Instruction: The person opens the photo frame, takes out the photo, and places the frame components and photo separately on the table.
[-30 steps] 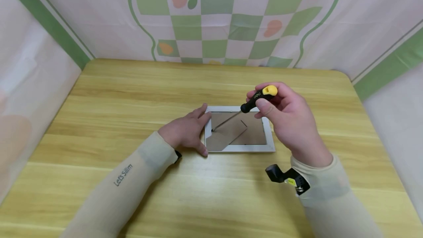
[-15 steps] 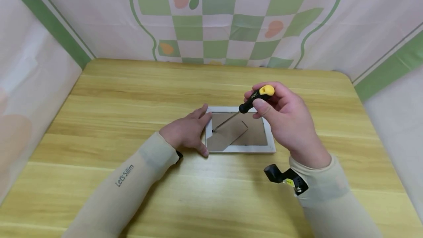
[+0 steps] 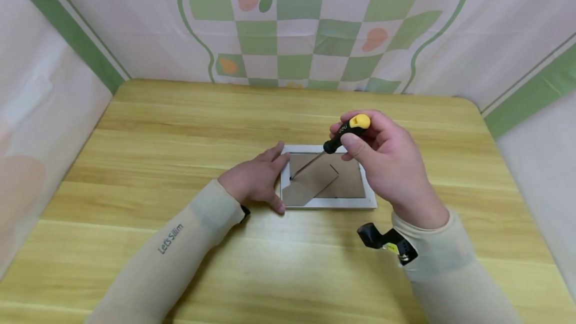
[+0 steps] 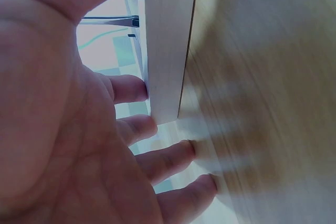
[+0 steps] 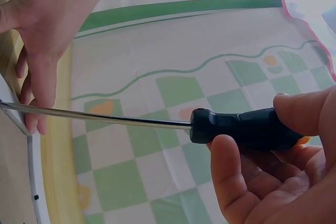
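Note:
A white picture frame (image 3: 333,204) lies on the table with its brown backing board (image 3: 351,184) facing up. My left hand (image 3: 254,179) is spread over the frame's left end, fingers near the far corner and thumb at the near one. In the left wrist view, fingertips touch the frame's side (image 4: 167,51) and the tabletop. With my right hand (image 3: 389,164) I grip a screwdriver (image 5: 241,129) by its black and yellow handle. It slants down to the left, and its tip meets the board's left edge, at a small dark spot beside the white rim.
The wooden table (image 3: 180,119) extends around the frame on all sides. A green and white checked curtain (image 3: 294,36) hangs behind the table's far edge, with more cloth at both sides. A black wrist camera (image 3: 387,241) sits on the right sleeve.
My right hand and the screwdriver handle have shifted slightly left, so the shaft stands a little steeper. The tip stays at the same spot. My left hand holds its place on the frame.

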The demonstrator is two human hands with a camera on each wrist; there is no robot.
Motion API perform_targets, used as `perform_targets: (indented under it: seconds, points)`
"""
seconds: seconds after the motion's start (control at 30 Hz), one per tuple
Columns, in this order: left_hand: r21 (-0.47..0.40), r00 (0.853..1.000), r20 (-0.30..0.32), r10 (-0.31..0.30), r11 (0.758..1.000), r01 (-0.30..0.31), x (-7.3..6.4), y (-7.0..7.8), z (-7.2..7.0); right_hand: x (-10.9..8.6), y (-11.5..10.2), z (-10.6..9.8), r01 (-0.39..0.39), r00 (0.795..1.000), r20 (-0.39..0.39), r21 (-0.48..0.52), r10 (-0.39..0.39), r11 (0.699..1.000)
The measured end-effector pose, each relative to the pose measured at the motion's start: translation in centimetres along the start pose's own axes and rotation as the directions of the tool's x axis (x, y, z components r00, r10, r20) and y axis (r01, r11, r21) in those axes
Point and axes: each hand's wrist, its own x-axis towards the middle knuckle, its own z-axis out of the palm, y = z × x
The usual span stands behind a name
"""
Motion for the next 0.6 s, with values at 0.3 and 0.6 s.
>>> perform_targets:
  seconds: [0.3,0.6]
  points:
    - [0.006,1.000,0.005,-0.006,1.000,0.006,0.1,0.0,0.0,0.4,-0.5,0.5,-0.009,1.000,0.017,-0.040,0.010,0.999]
    - [0.014,1.000,0.002,-0.012,1.000,0.012,0.1,0.1,0.0,0.8,-1.0,1.2,0.000,1.000,0.030,-0.081,0.002,0.997]
